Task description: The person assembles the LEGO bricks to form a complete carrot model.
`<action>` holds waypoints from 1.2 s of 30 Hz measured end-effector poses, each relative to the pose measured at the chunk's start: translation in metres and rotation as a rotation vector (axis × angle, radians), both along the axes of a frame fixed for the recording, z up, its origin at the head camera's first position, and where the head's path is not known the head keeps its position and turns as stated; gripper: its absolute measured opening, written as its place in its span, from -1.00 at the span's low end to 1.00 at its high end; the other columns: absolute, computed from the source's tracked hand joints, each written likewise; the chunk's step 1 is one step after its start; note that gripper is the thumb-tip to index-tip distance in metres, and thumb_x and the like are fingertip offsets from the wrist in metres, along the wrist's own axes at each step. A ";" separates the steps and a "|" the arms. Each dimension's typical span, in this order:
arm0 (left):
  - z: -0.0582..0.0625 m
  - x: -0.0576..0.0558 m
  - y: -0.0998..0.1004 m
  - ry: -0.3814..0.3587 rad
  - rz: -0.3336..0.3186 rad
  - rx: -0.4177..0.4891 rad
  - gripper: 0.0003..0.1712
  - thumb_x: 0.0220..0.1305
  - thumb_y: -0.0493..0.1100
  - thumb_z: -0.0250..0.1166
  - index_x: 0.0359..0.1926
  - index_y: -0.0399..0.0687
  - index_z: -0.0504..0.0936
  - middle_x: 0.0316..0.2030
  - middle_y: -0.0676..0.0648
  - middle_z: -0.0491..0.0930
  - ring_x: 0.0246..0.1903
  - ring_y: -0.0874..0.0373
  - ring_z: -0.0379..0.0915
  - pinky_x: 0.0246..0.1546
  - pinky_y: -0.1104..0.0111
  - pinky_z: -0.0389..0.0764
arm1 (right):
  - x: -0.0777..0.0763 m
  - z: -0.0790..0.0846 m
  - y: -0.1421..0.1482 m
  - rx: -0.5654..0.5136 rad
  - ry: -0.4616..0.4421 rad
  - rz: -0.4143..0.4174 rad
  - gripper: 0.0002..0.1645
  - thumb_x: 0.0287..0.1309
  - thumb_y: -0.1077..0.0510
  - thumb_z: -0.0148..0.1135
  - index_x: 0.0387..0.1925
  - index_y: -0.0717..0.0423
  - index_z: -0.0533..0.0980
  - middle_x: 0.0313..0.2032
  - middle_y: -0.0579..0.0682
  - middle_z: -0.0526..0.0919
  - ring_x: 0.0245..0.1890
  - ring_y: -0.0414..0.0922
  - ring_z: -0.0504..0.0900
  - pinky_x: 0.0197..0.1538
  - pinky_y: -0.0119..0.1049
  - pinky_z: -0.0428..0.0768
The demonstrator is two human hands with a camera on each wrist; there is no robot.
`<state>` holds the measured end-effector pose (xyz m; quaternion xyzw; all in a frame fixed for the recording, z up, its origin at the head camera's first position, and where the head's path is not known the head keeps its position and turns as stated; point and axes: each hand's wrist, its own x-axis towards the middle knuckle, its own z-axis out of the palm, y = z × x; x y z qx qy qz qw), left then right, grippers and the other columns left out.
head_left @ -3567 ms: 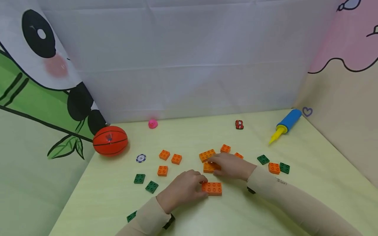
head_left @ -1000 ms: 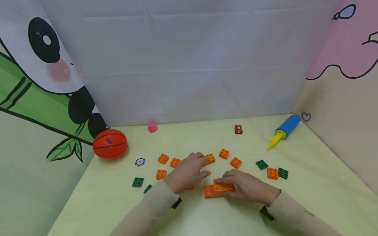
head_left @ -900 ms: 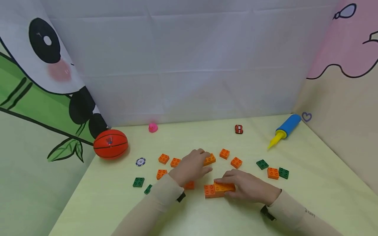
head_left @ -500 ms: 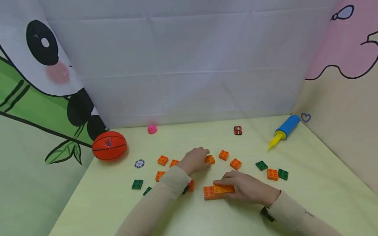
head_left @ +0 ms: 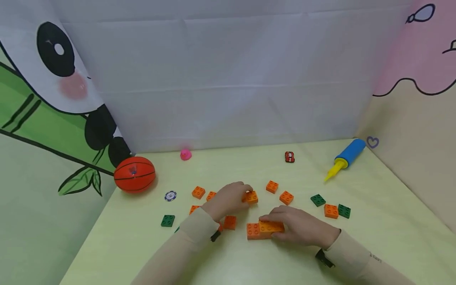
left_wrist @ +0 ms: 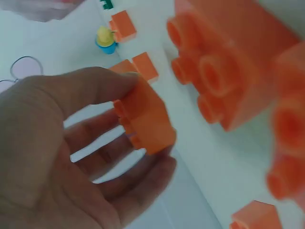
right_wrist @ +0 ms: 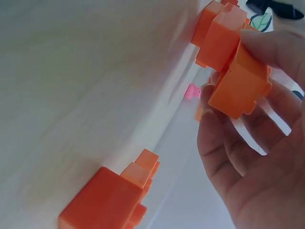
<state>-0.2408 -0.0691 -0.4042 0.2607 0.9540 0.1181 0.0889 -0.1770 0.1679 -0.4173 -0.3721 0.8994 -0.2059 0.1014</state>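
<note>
In the head view my left hand [head_left: 226,201] pinches a light orange toy building brick [head_left: 252,197] at the middle of the table. The left wrist view shows this brick [left_wrist: 147,117] between thumb and fingers, its studs facing the palm. My right hand [head_left: 299,226] grips a second light orange brick [head_left: 271,226] by its sides, nearer the front. That brick sits over the right part of a longer orange brick [head_left: 252,231], whose left studs stay uncovered. The right wrist view shows the right hand's thumb [right_wrist: 264,45] on the upper brick [right_wrist: 240,86].
Orange bricks [head_left: 229,222] lie beside the left wrist, with more [head_left: 286,197] beyond the right hand. Green bricks [head_left: 168,220] lie at both sides. Farther out are a toy basketball [head_left: 134,175], poker chip [head_left: 170,196], pink duck [head_left: 185,154], red toy car [head_left: 289,157] and blue-yellow pump [head_left: 345,158].
The right hand has brought a light orange brick onto the near orange one and keeps its grip there. My left hand left that near brick, reached away to another and now pinches it, slightly nearer.
</note>
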 end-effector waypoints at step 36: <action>-0.017 0.072 -0.026 -0.018 -0.101 0.096 -0.41 0.38 0.13 0.26 0.36 0.11 0.49 0.11 0.11 0.59 0.06 0.21 0.47 0.15 0.29 0.53 | -0.006 -0.002 -0.002 -0.003 -0.019 -0.032 -0.43 0.25 -0.03 0.36 0.29 -0.23 0.50 0.10 -0.28 0.59 0.11 -0.20 0.53 0.20 -0.08 0.55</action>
